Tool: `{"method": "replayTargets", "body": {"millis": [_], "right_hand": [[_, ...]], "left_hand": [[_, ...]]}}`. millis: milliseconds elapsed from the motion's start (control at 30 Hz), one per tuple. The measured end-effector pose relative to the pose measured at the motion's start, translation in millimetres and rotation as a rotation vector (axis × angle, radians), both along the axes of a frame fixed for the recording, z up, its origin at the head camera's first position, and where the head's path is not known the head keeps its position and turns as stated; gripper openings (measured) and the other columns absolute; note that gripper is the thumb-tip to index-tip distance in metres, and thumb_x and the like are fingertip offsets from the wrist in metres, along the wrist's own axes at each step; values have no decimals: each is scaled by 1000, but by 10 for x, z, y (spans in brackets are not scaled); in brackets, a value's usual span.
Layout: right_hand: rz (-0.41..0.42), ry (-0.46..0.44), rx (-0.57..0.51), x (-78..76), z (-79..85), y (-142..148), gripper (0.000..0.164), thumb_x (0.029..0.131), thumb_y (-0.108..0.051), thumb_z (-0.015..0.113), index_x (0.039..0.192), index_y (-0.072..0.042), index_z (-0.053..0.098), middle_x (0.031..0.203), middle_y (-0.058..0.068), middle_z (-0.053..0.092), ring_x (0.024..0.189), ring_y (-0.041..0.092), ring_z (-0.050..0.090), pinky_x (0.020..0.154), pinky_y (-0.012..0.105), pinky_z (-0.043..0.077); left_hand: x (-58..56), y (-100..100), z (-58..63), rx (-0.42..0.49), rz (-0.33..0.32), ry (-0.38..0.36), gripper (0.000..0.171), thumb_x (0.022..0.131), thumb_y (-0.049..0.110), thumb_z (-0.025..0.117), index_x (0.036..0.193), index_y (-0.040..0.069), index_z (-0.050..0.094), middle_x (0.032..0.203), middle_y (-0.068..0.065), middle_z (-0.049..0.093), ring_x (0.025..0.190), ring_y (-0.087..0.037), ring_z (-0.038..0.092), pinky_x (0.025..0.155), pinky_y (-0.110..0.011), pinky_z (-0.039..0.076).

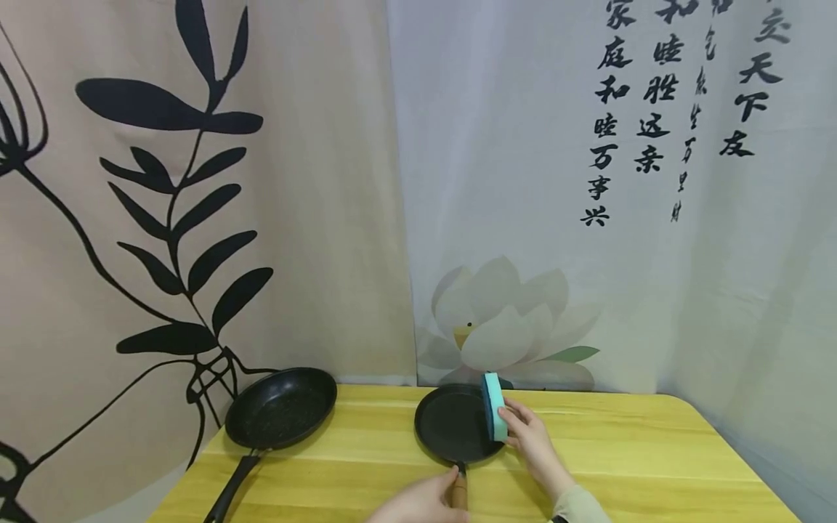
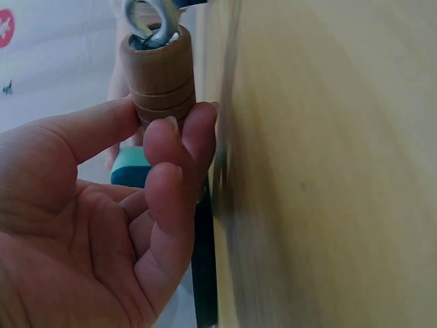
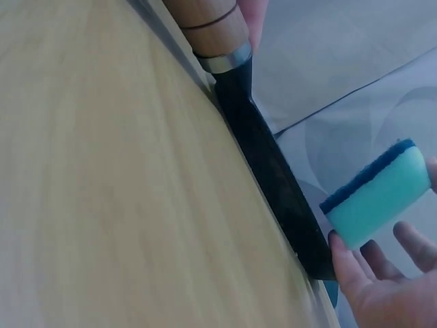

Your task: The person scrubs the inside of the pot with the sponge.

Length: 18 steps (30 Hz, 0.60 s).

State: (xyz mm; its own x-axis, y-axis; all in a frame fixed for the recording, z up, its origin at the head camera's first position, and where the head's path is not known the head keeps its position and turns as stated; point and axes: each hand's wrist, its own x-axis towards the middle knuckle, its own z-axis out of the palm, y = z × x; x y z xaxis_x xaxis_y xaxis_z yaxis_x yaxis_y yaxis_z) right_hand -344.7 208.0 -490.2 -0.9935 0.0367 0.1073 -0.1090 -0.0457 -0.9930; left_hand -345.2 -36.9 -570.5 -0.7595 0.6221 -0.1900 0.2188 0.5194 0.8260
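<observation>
A flat, shallow black pan (image 1: 451,421) lies on the table. My left hand (image 1: 418,501) pinches its wooden handle (image 1: 461,494) between thumb and fingers; the left wrist view shows the handle's end (image 2: 160,75) with a metal ring. My right hand (image 1: 532,439) grips a two-layer sponge (image 1: 495,407), turquoise with a dark blue scouring side, by its edges. The sponge stands on edge over the pan's right part, dark side facing left. In the right wrist view, the sponge (image 3: 379,198) appears tilted beside the pan's side wall (image 3: 273,178); whether it touches the cooking surface is unclear.
To the left, a deeper black frying pan (image 1: 284,407) rests on the wooden table (image 1: 366,465), its black handle (image 1: 232,487) toward the front edge. Behind the table hangs a curtain (image 1: 327,218) printed with leaves, a lotus and writing.
</observation>
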Motion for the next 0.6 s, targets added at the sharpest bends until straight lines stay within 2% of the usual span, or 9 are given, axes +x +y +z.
{"method": "replayTargets", "body": {"millis": [67,133,200,333,400,467,500,600], "right_hand": [[-7,-3,16,0,3,39,64,97,-30,61,144,7,37,136,26,46,110,30,57,85,42,51],[-15,-5,40,-2,13,87,64,97,-31,61,144,6,38,133,26,48,109,30,57,84,42,52],[-17,-4,57,-3,30,150,63,97,-31,60,143,6,39,132,26,49,109,31,58,84,42,52],[-23,-20,68,20,84,312,61,97,-31,60,142,5,40,130,24,50,105,29,60,84,42,52],[-27,-33,68,47,115,408,61,97,-31,59,143,4,39,131,24,49,103,27,60,85,42,52],[-30,-45,77,84,139,512,61,98,-32,58,144,3,38,133,24,48,104,26,60,85,41,52],[-33,-50,82,105,147,566,62,98,-32,58,144,4,37,133,25,47,104,26,60,85,41,52],[-43,-68,83,170,147,735,64,98,-33,57,145,4,35,134,25,46,104,26,60,84,41,52]], "left_hand": [[5,45,9,-8,-10,0,95,78,58,73,149,7,37,145,-9,47,118,-15,55,90,-38,48],[68,106,102,-31,-7,8,94,78,59,72,149,8,37,144,-8,47,118,-15,54,90,-37,48],[212,187,322,-63,4,9,91,80,57,71,149,7,38,144,-7,47,122,-17,52,93,-38,46],[595,385,924,-118,31,2,80,87,45,70,147,3,38,143,-10,48,125,-24,50,98,-44,43],[726,483,1121,-135,34,10,76,89,40,69,147,2,39,141,-11,50,124,-26,51,98,-45,43],[778,572,1215,-163,19,34,73,90,39,68,147,3,40,140,-8,52,121,-23,53,96,-42,45],[783,621,1223,-179,11,43,72,90,40,67,147,5,41,139,-6,53,120,-21,54,95,-41,45],[739,781,1149,-201,-9,50,72,90,44,67,147,9,42,135,-3,56,115,-20,57,92,-41,47]]}}
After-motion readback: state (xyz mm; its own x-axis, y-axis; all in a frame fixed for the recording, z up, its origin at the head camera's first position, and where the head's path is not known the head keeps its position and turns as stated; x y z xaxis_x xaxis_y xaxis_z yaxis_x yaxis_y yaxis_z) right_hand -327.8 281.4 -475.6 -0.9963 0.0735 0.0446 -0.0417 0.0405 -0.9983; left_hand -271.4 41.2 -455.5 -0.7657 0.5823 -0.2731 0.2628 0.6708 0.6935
